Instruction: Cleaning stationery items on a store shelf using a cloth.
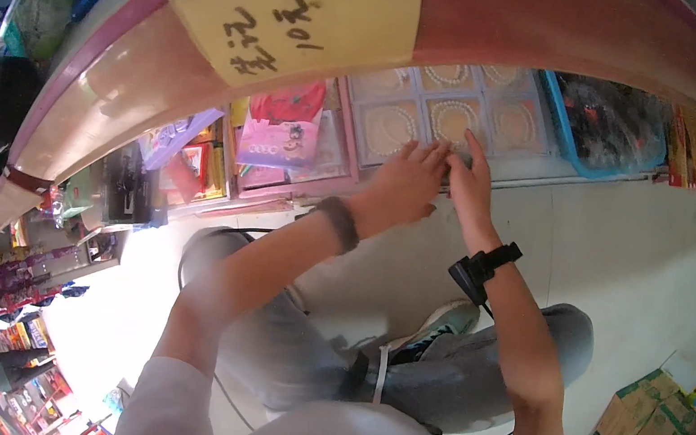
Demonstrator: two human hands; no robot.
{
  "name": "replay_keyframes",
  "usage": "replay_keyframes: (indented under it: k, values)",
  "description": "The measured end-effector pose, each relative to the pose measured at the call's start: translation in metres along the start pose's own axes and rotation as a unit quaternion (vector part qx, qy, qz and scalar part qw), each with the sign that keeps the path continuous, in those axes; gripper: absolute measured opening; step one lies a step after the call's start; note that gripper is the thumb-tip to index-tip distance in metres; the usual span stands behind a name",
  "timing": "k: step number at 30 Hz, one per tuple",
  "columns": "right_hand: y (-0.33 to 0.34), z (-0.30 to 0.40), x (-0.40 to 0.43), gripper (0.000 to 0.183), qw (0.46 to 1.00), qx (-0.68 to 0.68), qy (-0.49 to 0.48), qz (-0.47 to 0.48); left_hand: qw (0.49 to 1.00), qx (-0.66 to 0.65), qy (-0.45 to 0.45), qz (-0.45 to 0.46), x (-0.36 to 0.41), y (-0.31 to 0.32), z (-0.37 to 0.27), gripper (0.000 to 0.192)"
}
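Observation:
Clear compartment boxes [424, 112] lie before me, each compartment with a ring of pale beads, such as the bead bracelet [453, 119] near my fingers. My left hand [410, 179] reaches to their front edge, palm down, its fingertips close together. Beside it, my right hand [472, 186] has its index finger stretched over the boxes and its thumb apart from that finger. The two hands meet or nearly meet at the thumb. Whether the left fingers grip the box edge is hidden. A dark band circles my left wrist; a black strapped device [482, 269] sits on the right.
Above hangs a curved pink shelf edge [522, 23] with a handwritten yellow card [312, 14]. Right of the boxes is a blue basket [572, 140] of plastic-wrapped goods; left, a pink-purple packet [283, 132]. Cardboard boxes [650, 422] stand at lower right. Cables run near my legs.

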State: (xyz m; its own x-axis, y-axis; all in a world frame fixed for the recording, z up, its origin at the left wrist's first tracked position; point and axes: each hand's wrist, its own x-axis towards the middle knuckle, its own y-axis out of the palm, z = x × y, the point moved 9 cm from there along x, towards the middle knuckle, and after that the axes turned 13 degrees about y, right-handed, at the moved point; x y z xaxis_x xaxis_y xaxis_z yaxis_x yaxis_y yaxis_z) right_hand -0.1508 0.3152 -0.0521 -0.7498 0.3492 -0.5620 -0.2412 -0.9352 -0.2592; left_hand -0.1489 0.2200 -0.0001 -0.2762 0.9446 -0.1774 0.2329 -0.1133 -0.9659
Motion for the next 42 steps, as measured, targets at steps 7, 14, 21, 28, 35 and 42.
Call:
replay_keyframes:
  k: [7,14,21,28,35,42]
  values:
    - [0.008,0.024,-0.019,0.053,0.995,-0.019,-0.084,-0.053,0.999,-0.021,-0.036,0.004,-0.02,-0.005,0.01,0.075]
    - [-0.045,-0.004,-0.02,0.071,0.98,0.104,0.024,-0.169,0.997,-0.043,-0.011,-0.067,0.003,-0.018,0.003,0.074]
    - [-0.041,-0.032,-0.013,0.065,0.983,0.149,0.081,-0.072,0.996,0.007,0.008,-0.09,0.04,0.006,0.0,0.069]
    - [-0.036,-0.014,-0.017,0.056,0.993,0.096,0.024,-0.068,0.997,0.012,0.031,-0.073,0.043,0.01,-0.003,0.068]
    - [-0.032,-0.01,-0.022,0.055,0.968,0.23,0.048,-0.094,0.973,-0.197,-0.077,-0.09,0.04,0.002,0.016,0.054]
    - [-0.021,0.007,0.0,0.056,0.996,0.035,-0.042,-0.069,0.99,0.019,-0.065,-0.123,0.027,-0.016,0.012,0.052]
